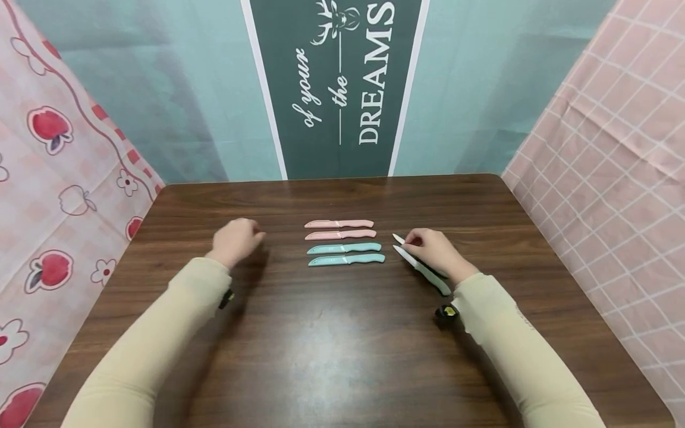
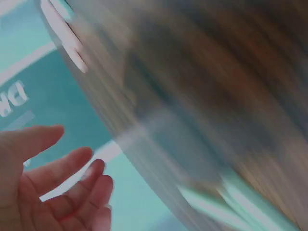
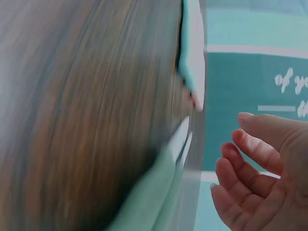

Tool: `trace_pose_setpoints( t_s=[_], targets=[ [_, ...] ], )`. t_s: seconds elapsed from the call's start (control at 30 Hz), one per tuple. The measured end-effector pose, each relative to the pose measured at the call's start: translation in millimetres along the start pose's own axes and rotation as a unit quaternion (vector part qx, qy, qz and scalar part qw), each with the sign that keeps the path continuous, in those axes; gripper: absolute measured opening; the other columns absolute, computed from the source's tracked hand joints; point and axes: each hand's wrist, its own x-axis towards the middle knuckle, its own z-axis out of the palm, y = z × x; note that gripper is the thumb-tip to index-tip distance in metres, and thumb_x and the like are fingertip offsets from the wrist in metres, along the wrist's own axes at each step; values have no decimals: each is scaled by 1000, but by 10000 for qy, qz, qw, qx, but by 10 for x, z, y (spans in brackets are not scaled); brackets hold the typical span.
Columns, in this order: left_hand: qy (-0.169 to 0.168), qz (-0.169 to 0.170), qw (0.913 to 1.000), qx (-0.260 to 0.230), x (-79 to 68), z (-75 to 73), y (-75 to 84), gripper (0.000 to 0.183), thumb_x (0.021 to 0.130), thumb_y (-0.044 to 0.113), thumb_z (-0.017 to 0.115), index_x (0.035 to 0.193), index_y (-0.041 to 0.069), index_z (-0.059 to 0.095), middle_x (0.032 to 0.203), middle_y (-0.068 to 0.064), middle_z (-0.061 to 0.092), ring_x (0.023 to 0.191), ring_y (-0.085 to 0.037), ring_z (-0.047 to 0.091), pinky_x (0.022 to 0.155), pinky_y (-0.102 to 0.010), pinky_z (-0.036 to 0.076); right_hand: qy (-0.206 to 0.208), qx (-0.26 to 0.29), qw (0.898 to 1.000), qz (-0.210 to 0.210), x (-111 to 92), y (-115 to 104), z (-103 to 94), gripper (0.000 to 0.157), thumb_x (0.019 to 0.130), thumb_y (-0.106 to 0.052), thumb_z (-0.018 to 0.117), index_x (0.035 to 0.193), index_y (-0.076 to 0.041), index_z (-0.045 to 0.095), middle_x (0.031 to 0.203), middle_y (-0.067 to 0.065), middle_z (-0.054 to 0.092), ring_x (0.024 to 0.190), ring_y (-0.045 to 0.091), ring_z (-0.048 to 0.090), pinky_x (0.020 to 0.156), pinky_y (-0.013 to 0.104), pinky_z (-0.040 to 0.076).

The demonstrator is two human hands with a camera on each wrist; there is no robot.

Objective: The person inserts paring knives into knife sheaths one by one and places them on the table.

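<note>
In the head view my right hand [image 1: 434,249] hovers over two green-handled knives with pale bare blades. The nearer green-handled knife [image 1: 434,280] lies slantwise; the other [image 1: 398,239] shows mainly its blade tip, its handle behind the hand. In the right wrist view the thumb and loosely curled fingers [image 3: 250,178] hold nothing. My left hand [image 1: 234,241] is over the table left of the knife row, fingers relaxed and apart from the thumb in the left wrist view. Two blurred, slender green things [image 2: 240,202] lie near it there, hidden in the head view.
Between the hands, two pink sheathed knives [image 1: 353,224] and two blue sheathed knives [image 1: 358,248] lie in a row on the brown table [image 1: 321,339]. A teal cloth backdrop [image 1: 460,89] hangs behind; patterned cloths flank both sides.
</note>
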Motion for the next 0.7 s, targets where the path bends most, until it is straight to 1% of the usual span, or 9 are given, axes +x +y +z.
trace_pose_setpoints(
  t_s=[0.07,0.13,0.2,0.3,0.37,0.47,0.5,0.6,0.7],
  targets=[
    [-199,-263,9994,135,-15,-46,-190,31,94,26,56,104,-1,65,96,-18,65,75,-30,62,54,-44,50,-14,22,9999,119,-56,104,-47,12,90,-17,62,90,-5,64,85,6,63,77,21,57,71,40,47],
    [-456,-464,9976,215,-40,-48,-340,29,94,27,56,97,-1,65,85,-17,64,66,-27,60,49,-39,47,-53,19,9997,219,-118,186,-87,12,91,-17,61,91,-4,63,85,7,63,78,22,57,71,41,46],
    [-679,-652,9952,249,-69,-14,-445,28,93,27,56,89,0,63,76,-13,60,60,-25,57,46,-37,44,-173,6,9992,359,-176,257,-114,14,92,-17,60,93,-4,63,86,7,62,77,22,56,70,41,46],
    [-844,-766,9933,206,-103,43,-548,27,92,27,58,89,1,61,74,-12,58,59,-23,55,46,-36,42,-333,-106,9982,493,-240,336,-148,15,92,-16,59,94,-2,62,87,9,62,77,23,56,70,41,46],
    [-792,-786,9936,202,-115,56,-583,27,91,25,60,95,-2,61,79,-16,60,61,-25,55,47,-37,43,-420,-187,9975,545,-262,371,-164,15,91,-16,60,94,-1,62,87,10,62,78,23,57,70,41,46],
    [-557,-739,9955,223,-116,46,-607,25,88,18,62,100,-4,61,88,-22,62,64,-27,57,47,-40,44,-558,-225,9966,565,-277,395,-187,16,89,-15,62,93,0,61,86,10,62,77,23,56,69,39,46],
    [-498,-739,9958,218,-113,40,-613,23,88,15,62,99,-4,60,88,-23,62,64,-28,57,47,-41,44,-597,-235,9963,575,-277,399,-187,16,88,-15,63,92,0,61,84,9,62,76,22,55,68,38,46],
    [-460,-805,9956,156,-97,23,-622,10,87,8,56,85,-2,58,79,-21,60,60,-27,53,46,-40,42,-706,-266,9956,556,-280,403,-184,18,86,-15,65,91,1,61,82,8,61,73,21,54,66,36,45],
    [-583,-805,9950,40,-76,9,-642,12,87,4,49,76,2,53,69,-16,54,56,-25,46,46,-37,38,-719,-282,9953,580,-283,403,-168,18,85,-14,66,91,2,61,80,6,60,72,20,54,66,35,45]
  ],
)
